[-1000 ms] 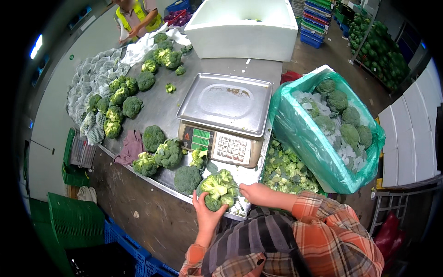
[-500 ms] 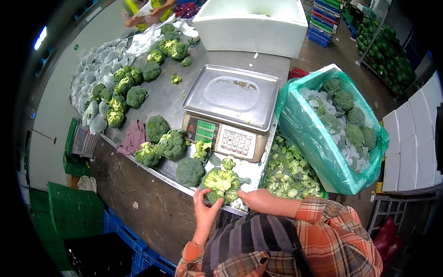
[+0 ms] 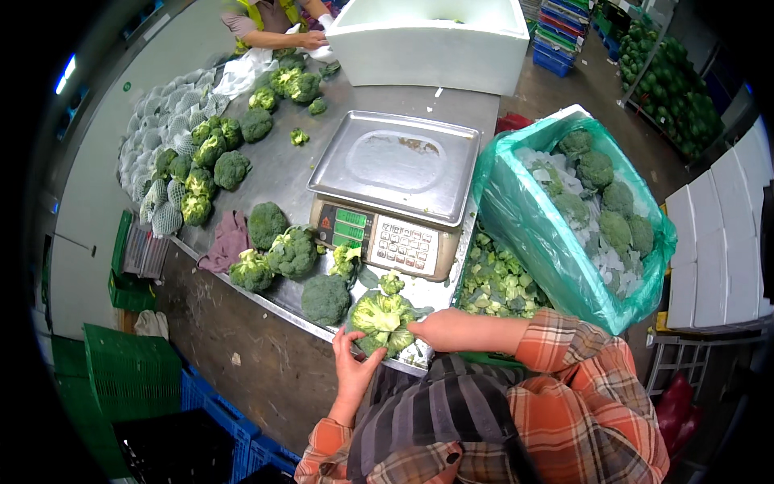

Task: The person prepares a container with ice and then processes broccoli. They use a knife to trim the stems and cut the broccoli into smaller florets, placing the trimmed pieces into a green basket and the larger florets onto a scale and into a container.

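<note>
A broccoli head (image 3: 384, 316) lies with its pale cut stem side up at the table's near corner. My left hand (image 3: 355, 361) grips its left and near edge, thumb and fingers curled around the florets. My right hand (image 3: 451, 331) is closed against its right side, the fingertips close to the stem; what it holds, if anything, is hidden. Just left sits a dark green broccoli head (image 3: 326, 299), with a loose floret (image 3: 391, 281) behind. More broccoli heads (image 3: 292, 252) stand farther left, beside a purple cloth (image 3: 224, 242).
A scale (image 3: 395, 185) stands mid-table. At right, a green-lined box (image 3: 556, 242) holds broccoli and ice, above a crate of trimmings (image 3: 496, 282). A white foam box (image 3: 427, 56) stands at the back. Netted broccoli (image 3: 161, 137) lie far left; a co-worker's hand (image 3: 313, 39) is behind.
My right hand has moved inward over the broccoli's right side, toward its stem. My left hand keeps its grip. The co-worker's arm now reaches across toward the foam box. The view has shifted slightly.
</note>
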The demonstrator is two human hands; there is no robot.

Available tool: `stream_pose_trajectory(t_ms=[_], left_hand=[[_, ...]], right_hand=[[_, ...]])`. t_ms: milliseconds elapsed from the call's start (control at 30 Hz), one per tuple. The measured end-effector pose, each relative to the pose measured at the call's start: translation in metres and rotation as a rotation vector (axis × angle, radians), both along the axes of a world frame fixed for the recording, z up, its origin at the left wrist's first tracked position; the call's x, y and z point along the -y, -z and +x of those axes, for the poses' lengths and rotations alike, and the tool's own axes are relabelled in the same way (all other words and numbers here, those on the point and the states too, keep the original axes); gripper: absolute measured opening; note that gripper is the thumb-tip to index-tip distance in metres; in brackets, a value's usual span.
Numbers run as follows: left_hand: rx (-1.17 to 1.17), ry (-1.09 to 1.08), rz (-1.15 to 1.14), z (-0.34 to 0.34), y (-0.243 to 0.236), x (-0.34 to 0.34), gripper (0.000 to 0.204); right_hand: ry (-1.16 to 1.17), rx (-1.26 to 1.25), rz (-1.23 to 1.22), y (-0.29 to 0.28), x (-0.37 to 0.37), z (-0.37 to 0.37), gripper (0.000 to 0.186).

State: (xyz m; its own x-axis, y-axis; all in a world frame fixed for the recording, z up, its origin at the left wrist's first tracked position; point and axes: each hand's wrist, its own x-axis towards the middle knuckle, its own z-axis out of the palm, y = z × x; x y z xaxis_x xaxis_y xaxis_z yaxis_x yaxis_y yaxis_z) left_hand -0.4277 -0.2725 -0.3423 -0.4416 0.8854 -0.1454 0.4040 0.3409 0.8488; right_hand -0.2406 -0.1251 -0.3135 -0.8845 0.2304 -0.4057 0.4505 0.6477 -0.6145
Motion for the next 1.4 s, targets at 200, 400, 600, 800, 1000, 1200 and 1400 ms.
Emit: stream_pose_trajectory(t_ms=[200,400,600,800,1000,1200,1400], left_hand=[[0.078,0.148,-0.043,-0.027,-0.008,-0.004,0.052],[0.127,0.527,-0.109,-0.052,-0.011,-0.035,0.062],[0.261,0.486,-0.164,-0.075,-0.032,-0.063,0.063],[-0.002,0.777,-0.210,-0.074,-0.026,-0.085,0.044],[-0.152,0.832,-0.365,-0.076,-0.007,-0.091,0.053],[0.055,0.662,-0.317,-0.077,0.026,-0.112,0.050],[0.060,0.575,-0.050,-0.069,-0.024,-0.117,0.033]], right_hand=[[0.103,0.076,-0.406,-0.004,-0.007,-0.008,0.017],[0.272,-0.123,-0.313,0.033,0.019,0.005,0.019],[0.356,0.111,0.051,-0.007,0.057,-0.005,0.016],[0.497,-0.301,-0.237,0.033,0.077,0.001,0.019],[0.448,-0.294,-0.102,0.062,0.063,0.001,0.022],[0.544,-0.141,-0.723,0.059,0.060,0.003,0.022],[0.419,-0.200,-0.242,0.045,0.057,0.009,0.022]])
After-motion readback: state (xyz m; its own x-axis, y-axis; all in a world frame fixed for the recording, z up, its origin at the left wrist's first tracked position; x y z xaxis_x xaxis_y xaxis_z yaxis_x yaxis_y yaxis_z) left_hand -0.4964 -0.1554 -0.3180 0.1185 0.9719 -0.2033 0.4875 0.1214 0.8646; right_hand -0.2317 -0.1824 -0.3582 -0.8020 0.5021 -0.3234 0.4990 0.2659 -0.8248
